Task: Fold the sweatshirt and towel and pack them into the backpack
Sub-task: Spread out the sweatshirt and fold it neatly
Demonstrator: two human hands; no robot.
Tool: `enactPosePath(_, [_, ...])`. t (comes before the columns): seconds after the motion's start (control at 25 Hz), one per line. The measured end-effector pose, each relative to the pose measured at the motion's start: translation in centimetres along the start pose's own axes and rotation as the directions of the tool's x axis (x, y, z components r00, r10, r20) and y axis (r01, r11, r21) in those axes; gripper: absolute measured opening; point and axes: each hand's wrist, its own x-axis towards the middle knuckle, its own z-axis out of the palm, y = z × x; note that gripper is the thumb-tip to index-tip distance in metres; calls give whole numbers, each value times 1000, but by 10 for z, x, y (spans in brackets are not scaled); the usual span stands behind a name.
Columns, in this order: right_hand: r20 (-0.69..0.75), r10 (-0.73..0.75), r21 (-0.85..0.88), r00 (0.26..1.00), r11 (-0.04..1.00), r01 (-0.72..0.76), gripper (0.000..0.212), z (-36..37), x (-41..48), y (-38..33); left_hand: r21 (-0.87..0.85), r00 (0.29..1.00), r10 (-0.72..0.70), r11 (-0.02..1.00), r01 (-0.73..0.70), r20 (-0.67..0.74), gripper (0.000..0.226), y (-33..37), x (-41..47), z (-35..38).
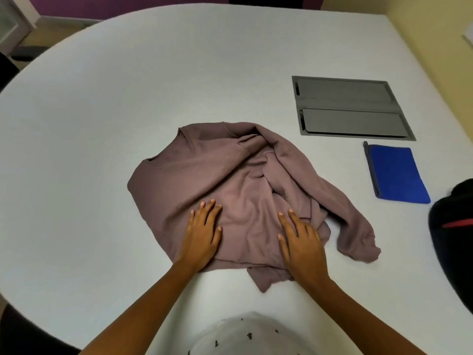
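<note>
**Both palms flat on the sweatshirt, smoothing ahead of the fold**

Left hand (202, 234) and right hand (299, 242): fingers (208, 210) straight, slightly apart, pressed on the lower body of the mauve sweatshirt (217, 175), gripping nothing. Judged purpose: pin and flatten the cloth. Beyond the fingertips the chest lies smooth on the left and heaped in folds on the right. One sleeve (358, 234) trails right of the right fingers. Farther right are the folded blue towel (396, 172) and the black backpack (453, 239) at the frame edge, with a grey cable hatch (350, 108) beyond the towel. The white table (102, 124) stretches left of the left fingers: room to spread the sleeves.
</note>
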Motion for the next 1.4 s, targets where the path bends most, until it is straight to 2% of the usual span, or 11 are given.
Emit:
enactPosePath(0.08, [-97,-44,121,994,991,56,36,-12,-1,2,-111,996,-37,993,28,-84,57,22,3,-3])
enactPosePath(0.16, [-149,-10,93,989,995,24,32,-28,7,9,-138,993,36,989,-52,-114,57,49,6,-5])
enactPosePath(0.32, [-105,332,-144,938,928,-344,48,-38,30,38,-200,969,247,948,-246,-21,64,104,2,8])
enactPosePath(0.52, [-76,206,-107,976,971,-213,22,-44,53,67,58,962,272,960,-272,13,71,101,-2,32])
enactPosePath(0.72, [-135,366,-186,921,903,-386,16,-66,97,135,107,953,292,953,-284,-77,48,71,5,23])
enactPosePath(0.84, [-72,301,-145,951,940,-309,23,-64,97,137,114,943,322,943,-312,-84,45,62,2,24])
enactPosePath(1.0, [-48,-5,-99,999,995,0,34,-36,50,83,-62,947,268,957,-282,-175,39,67,3,12])
enactPosePath(1.08, [63,-96,-95,993,990,102,43,-14,13,62,-122,935,252,950,-288,-249,32,68,0,3])
enactPosePath(1.16, [192,-56,-129,980,988,82,51,4,-19,61,-81,955,177,976,-201,-239,34,62,-7,1])
enactPosePath(1.28, [289,73,-127,955,991,-38,53,6,-40,78,44,996,9,999,-5,-86,57,49,-16,7])
enactPosePath(1.4, [383,29,-165,923,986,37,54,-8,-38,107,92,998,-28,996,22,58,71,40,-18,14])
